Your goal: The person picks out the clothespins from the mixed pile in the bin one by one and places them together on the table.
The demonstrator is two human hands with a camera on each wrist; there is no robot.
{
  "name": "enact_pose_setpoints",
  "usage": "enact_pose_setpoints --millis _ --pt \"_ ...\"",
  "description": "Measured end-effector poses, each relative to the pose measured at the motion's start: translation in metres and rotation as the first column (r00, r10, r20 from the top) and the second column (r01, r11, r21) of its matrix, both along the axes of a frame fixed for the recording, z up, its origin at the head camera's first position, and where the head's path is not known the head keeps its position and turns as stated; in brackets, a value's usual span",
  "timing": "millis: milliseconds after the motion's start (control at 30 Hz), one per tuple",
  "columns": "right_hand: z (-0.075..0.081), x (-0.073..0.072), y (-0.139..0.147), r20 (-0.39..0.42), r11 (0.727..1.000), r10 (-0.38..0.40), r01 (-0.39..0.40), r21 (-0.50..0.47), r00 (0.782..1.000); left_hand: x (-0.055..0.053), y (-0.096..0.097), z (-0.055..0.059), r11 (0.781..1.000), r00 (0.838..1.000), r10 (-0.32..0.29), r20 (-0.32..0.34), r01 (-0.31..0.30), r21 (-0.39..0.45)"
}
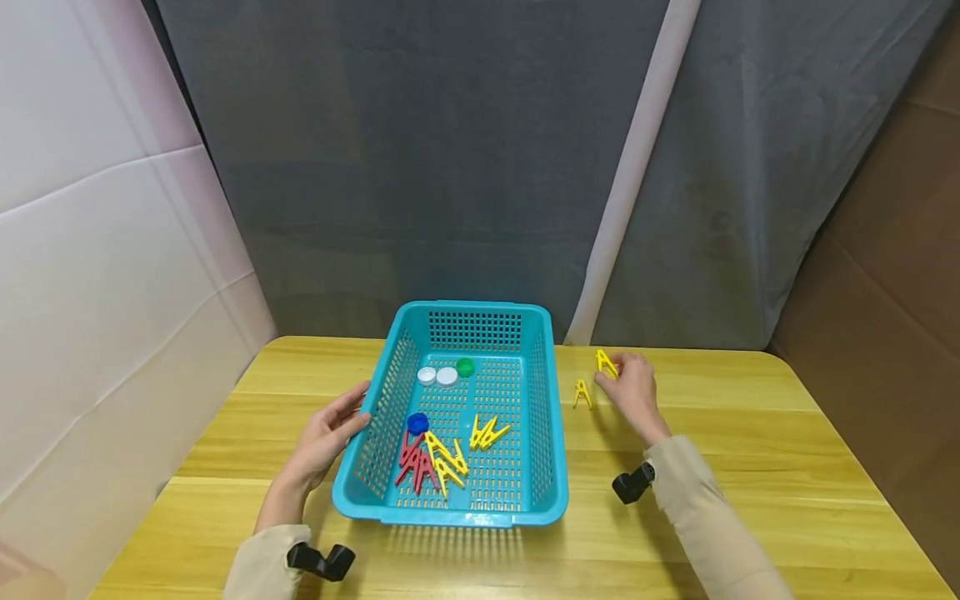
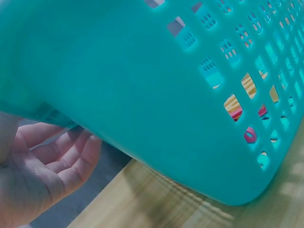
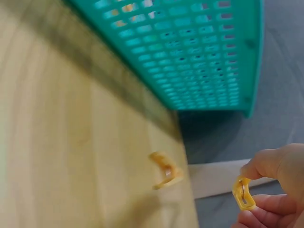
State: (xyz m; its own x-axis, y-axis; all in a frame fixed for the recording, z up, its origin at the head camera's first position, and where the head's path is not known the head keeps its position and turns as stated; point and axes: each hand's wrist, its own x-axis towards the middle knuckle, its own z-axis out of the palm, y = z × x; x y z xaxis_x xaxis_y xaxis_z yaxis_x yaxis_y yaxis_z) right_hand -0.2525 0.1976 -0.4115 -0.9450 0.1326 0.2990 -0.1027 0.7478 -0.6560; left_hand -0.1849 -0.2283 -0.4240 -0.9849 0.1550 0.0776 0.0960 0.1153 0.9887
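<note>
A blue-green plastic basket [image 1: 555, 467] stands on the wooden table. My left hand [image 1: 324, 442] holds its left rim; in the left wrist view the fingers [image 2: 78, 164] reach up under that rim. My right hand [image 1: 634, 392], to the right of the basket, pinches a yellow clothespin [image 1: 607, 363] between thumb and fingers, and the right wrist view shows this pinched clothespin [image 3: 243, 194] too. Another yellow clothespin [image 1: 582, 393] is on the table just left of that hand. Inside the basket lie several yellow clothespins [image 1: 442, 457] and red clothespins [image 1: 417, 468].
Also in the basket are a blue bottle cap [image 1: 417, 423], a green cap [image 1: 465, 367] and two white caps [image 1: 447, 377]. A grey curtain [image 1: 487, 167] hangs behind the table [image 1: 750, 467], with a pale strip [image 1: 637, 158] running down it. White cloth stands at the left, brown at the right.
</note>
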Motion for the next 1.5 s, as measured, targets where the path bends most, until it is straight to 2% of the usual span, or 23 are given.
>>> enact_pose_setpoints --millis 200,467,833,1167,1333,1500 --pt "-0.019 0.003 0.008 0.063 1.000 -0.007 0.007 -0.004 0.998 0.000 0.000 -0.001 1.000 1.000 0.002 0.000 -0.002 -0.019" --pt "-0.037 0.003 0.011 0.145 0.999 -0.043 0.040 0.024 0.989 -0.001 0.001 -0.002 1.000 1.000 0.001 0.018 -0.001 -0.005" --pt "-0.050 0.003 0.011 0.190 0.999 -0.049 0.044 0.031 0.981 0.001 0.001 0.000 1.000 1.000 -0.001 0.021 0.001 0.002" --pt "-0.051 0.003 0.010 0.205 0.998 -0.056 0.051 0.028 0.977 -0.001 0.001 -0.002 1.000 1.000 0.002 0.030 -0.002 0.000" --pt "-0.041 0.002 0.010 0.119 0.999 -0.042 0.040 0.020 0.992 -0.001 0.000 -0.002 1.000 1.000 -0.002 0.024 0.002 -0.004" --pt "-0.019 -0.003 0.005 0.015 1.000 0.009 -0.009 -0.003 1.000 -0.001 -0.001 -0.001 1.000 1.000 -0.007 0.002 0.007 -0.004"
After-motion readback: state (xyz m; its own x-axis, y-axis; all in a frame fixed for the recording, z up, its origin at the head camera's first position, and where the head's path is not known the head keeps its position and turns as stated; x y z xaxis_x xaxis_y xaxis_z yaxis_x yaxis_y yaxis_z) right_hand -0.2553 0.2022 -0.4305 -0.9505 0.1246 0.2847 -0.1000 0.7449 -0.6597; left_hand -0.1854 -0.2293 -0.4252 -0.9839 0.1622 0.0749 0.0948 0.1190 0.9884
